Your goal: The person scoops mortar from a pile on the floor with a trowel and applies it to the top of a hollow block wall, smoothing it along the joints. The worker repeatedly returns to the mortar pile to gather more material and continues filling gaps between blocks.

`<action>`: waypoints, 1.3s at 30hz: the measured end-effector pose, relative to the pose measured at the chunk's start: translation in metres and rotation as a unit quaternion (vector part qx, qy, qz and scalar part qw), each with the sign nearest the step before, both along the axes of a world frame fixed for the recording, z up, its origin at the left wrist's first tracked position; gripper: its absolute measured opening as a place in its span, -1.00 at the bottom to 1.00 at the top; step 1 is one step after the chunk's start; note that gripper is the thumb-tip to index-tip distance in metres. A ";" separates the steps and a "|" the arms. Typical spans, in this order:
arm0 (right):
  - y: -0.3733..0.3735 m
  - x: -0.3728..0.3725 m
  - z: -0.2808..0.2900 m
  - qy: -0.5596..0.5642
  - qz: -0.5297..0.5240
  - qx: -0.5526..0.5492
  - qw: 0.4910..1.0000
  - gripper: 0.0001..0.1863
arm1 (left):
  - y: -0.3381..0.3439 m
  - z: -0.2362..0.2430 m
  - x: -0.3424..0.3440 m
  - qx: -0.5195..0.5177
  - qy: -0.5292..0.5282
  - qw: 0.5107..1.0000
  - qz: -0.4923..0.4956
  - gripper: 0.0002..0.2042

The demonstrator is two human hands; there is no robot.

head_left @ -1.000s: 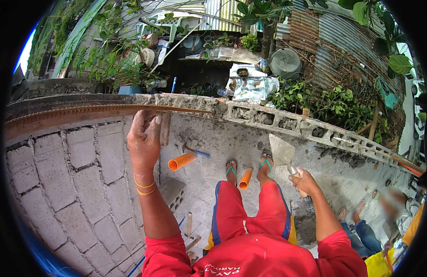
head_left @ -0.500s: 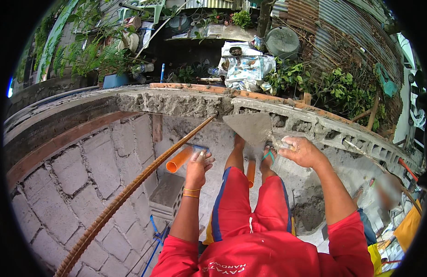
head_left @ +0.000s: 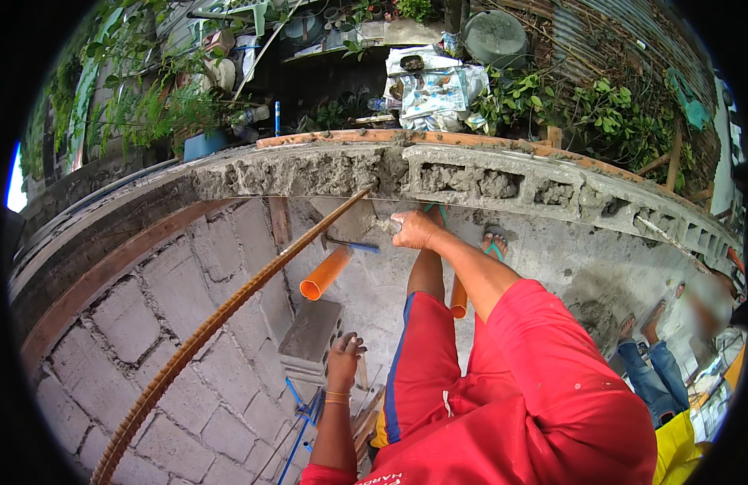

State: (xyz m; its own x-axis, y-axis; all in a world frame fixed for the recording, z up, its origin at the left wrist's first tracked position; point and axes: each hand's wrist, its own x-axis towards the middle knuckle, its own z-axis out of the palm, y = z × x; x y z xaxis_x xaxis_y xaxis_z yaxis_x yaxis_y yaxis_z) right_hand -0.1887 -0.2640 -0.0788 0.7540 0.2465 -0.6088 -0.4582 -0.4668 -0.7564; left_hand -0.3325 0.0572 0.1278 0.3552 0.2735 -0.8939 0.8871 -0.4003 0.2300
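My right hand (head_left: 416, 230) grips the handle of a pointed mason's trowel, reaching across to the inner side of the wall. The trowel's grey blade (head_left: 351, 220) lies close under the wall's edge, partly behind a rusty rebar (head_left: 243, 301). Rough mortar (head_left: 297, 178) covers the wall top on the left. Joined to it is a hollow concrete block (head_left: 542, 187), its cells partly filled with mortar. Lower down, my left hand (head_left: 343, 362) hangs beside stacked grey blocks (head_left: 311, 330), its fingers loosely bent and apart, with nothing visible in them.
Two orange pipes (head_left: 325, 273) stand below the wall, near a blue-handled tool (head_left: 354, 245). The rebar slants up from the lower left. A person in jeans (head_left: 655, 376) is at the right. Beyond the wall are plants (head_left: 580, 113) and a large round tub (head_left: 495, 39).
My right hand has swung left with the trowel, from over the hollow block to the wall's inner side near the rebar. My left hand has dropped lower, toward the stacked blocks.
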 end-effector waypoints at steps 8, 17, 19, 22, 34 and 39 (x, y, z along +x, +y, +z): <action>-0.147 -0.157 0.014 -0.074 -0.081 -0.086 0.990 -0.36 | 0.008 0.004 -0.148 0.009 0.055 0.997 -0.046 -0.67; -0.255 -0.256 0.174 -0.015 -0.213 -0.119 0.970 -0.24 | -0.024 0.011 -0.121 -0.044 -0.016 0.990 -0.133 -0.69; -0.272 -0.239 0.201 0.100 -0.228 0.002 0.969 -0.22 | -0.031 0.015 -0.096 -0.059 -0.026 0.986 -0.156 -0.66; -0.275 -0.223 0.212 0.192 -0.305 0.115 0.926 -0.11 | -0.030 0.009 -0.071 -0.072 -0.055 0.973 -0.211 -0.65; -0.054 -0.573 0.301 0.229 -0.628 0.176 0.723 -0.54 | 0.030 -0.005 0.001 -0.077 0.078 0.915 -0.389 -0.76; 0.013 -0.701 0.308 0.220 -0.801 0.158 0.534 -0.65 | 0.021 -0.001 -0.002 -0.063 0.001 0.877 -0.477 -0.74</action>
